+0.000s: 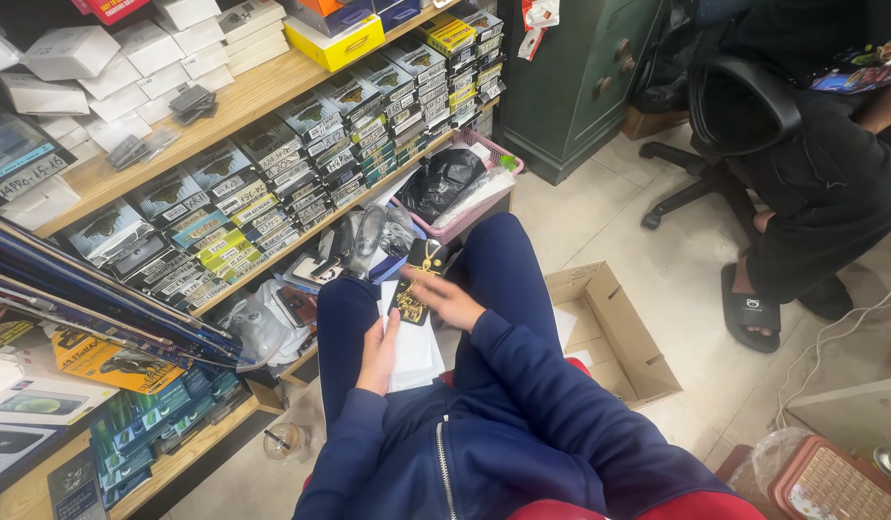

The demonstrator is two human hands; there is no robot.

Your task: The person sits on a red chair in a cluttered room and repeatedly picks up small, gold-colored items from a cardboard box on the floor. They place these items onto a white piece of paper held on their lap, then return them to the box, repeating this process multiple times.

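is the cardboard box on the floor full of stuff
No, the open cardboard box beside the person's right leg shows a bare inside, with only its flaps and walls visible.

A person in a blue jacket sits and looks down at their lap. The left hand [378, 354] holds a stack of white flat packs [413, 354] on the lap. The right hand [452, 300] touches a black card with gold print [413, 297] on top of the stack. Wooden shelves [235, 101] full of small boxes are on the left. An open cardboard box [614, 332] sits on the floor to the right. Another person sits on a black chair [734, 106] farther off.
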